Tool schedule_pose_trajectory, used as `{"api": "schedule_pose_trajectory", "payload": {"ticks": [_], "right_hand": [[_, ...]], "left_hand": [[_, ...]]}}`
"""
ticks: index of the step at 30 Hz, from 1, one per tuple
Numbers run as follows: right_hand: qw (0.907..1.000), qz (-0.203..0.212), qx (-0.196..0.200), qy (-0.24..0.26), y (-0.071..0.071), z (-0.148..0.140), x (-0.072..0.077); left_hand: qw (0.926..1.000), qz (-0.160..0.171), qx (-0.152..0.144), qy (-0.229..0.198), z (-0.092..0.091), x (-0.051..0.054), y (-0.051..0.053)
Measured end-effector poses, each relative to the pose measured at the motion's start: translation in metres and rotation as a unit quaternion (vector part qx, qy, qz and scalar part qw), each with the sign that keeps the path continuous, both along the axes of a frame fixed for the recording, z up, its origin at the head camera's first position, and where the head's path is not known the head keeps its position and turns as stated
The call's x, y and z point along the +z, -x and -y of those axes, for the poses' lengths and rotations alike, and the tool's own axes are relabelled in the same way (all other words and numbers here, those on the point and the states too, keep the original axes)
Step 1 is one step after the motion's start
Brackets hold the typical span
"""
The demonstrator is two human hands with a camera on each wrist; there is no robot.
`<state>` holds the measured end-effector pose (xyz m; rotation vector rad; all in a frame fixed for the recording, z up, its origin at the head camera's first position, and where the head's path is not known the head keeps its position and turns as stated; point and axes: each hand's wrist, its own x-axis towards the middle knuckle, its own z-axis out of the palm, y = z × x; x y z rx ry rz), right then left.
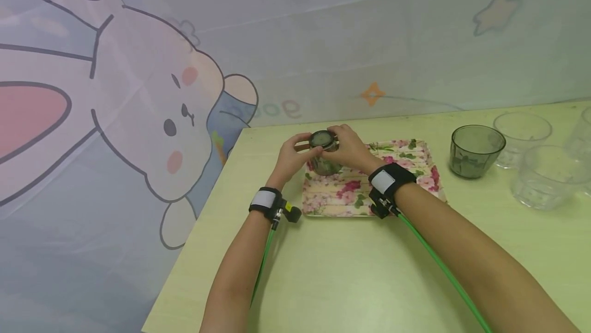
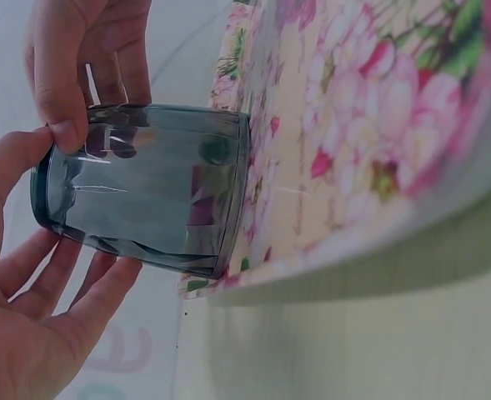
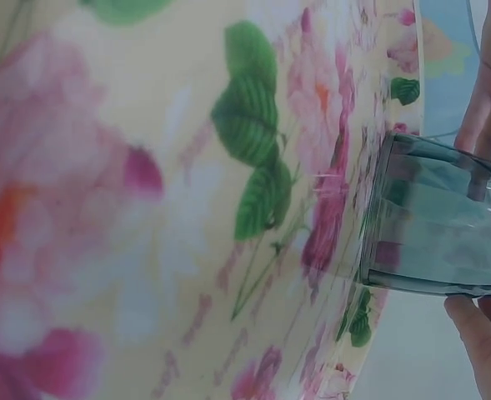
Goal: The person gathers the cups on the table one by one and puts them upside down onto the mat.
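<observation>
A smoky grey glass cup point(image 1: 326, 168) stands upside down at the left end of a flowered tray point(image 1: 332, 204), its wide rim against the tray and its narrower base up. On its left side my left hand point(image 1: 291, 158) holds it, with the thumb near the base and the fingers spread along the wall in the left wrist view. From the right, my right hand point(image 1: 350, 149) grips the same cup near its base. The right wrist view shows the cup point(image 3: 437, 221) at the tray's far part, with fingers on both sides of it.
To the right of the tray stand another smoky grey cup point(image 1: 476, 152) and several clear glass cups point(image 1: 542, 189), some cut off by the frame. Behind the pale table point(image 1: 351, 281) hangs a printed cloth point(image 1: 323, 56). Green cables run from both wrist straps.
</observation>
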<state>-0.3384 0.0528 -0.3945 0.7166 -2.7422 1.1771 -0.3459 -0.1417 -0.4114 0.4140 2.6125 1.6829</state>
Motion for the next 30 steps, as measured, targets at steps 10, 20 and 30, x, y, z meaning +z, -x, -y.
{"api": "schedule_pose_trajectory", "payload": {"ticks": [10, 20, 30], "right_hand": [[0.9998, 0.014, -0.010, -0.005, -0.005, -0.005, 0.001], [0.9996, 0.017, -0.017, 0.013, -0.007, -0.009, -0.001], [0.9997, 0.004, -0.022, 0.009, -0.013, -0.018, 0.004]], "left_hand": [[0.9998, 0.012, -0.010, -0.011, -0.004, -0.002, -0.002], [1.0000, -0.004, 0.002, -0.002, 0.000, -0.008, -0.004], [0.9985, -0.044, 0.027, -0.020, 0.002, -0.004, -0.015]]}}
